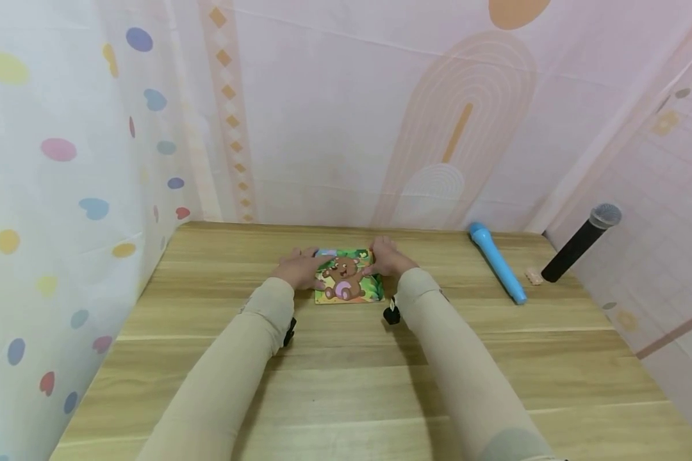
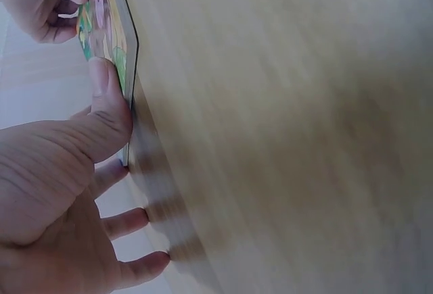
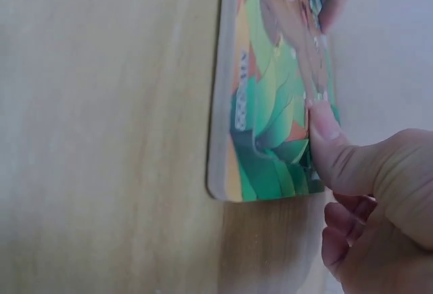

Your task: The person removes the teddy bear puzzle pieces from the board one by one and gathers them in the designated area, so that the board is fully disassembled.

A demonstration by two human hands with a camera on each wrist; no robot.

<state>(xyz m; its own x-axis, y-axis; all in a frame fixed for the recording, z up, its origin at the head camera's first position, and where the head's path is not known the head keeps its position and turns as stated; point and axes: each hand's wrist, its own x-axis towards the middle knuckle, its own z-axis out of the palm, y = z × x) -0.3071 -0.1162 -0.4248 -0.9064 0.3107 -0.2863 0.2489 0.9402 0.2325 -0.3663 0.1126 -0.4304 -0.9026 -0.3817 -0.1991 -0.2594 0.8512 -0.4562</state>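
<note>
Holding the bear-picture board (image 1: 347, 280)

The bear board (image 1: 344, 278) looks smooth, the tabletop (image 1: 334, 397) wood-grained, the backdrop (image 1: 323, 115) cloth.

Blue microphone-shaped item (image 1: 500, 266), one: laid at far right of wood-grained table (image 1: 334, 397). Black microphone (image 1: 573, 251), grey-headed, one: placed further right. Small pinkish object (image 1: 534, 276): set between them. Patterned cloth (image 1: 323, 115): hung along far side.
</note>
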